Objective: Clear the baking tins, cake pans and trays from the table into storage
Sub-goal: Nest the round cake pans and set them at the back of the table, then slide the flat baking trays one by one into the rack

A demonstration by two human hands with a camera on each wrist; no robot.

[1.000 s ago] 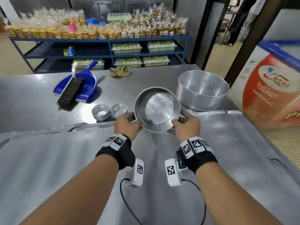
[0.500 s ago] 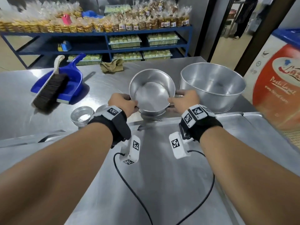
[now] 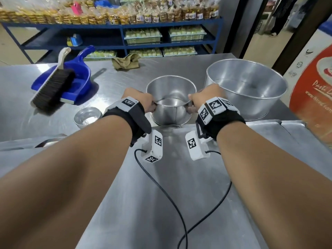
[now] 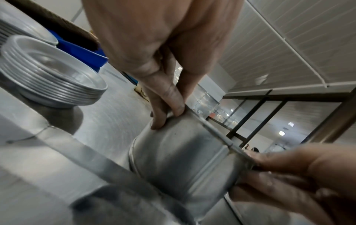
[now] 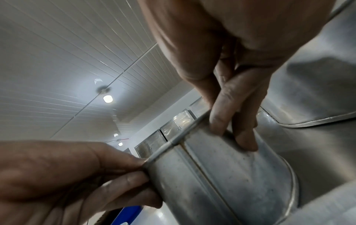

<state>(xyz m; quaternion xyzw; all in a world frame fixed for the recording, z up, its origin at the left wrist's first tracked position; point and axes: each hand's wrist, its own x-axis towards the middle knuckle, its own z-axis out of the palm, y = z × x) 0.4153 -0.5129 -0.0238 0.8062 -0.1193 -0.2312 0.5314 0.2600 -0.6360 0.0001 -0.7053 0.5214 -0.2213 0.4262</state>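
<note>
A round deep cake pan (image 3: 170, 90) of bare aluminium stands upright in the middle of the steel table (image 3: 179, 194). My left hand (image 3: 142, 103) pinches its rim on the left, my right hand (image 3: 203, 99) pinches the rim on the right. In the left wrist view the fingers (image 4: 165, 109) curl over the pan (image 4: 183, 159) wall; the right wrist view shows the same grip on the pan (image 5: 221, 175). A larger round pan (image 3: 248, 87) stands just to the right. A stack of small tins (image 3: 87, 116) sits to the left, also the stack (image 4: 50, 73).
A blue dustpan (image 3: 75, 76) with a black brush (image 3: 52, 88) lies at the back left. A crumpled cloth (image 3: 126, 62) rests near the far edge. Beyond stands a blue shelf rack (image 3: 125, 27) of packaged goods. A red and white freezer (image 3: 314, 90) is on the right.
The pan went from tilted toward me to upright and moved farther away, beside the large pan. Both hands kept hold of its rim. My head came closer and lower.
</note>
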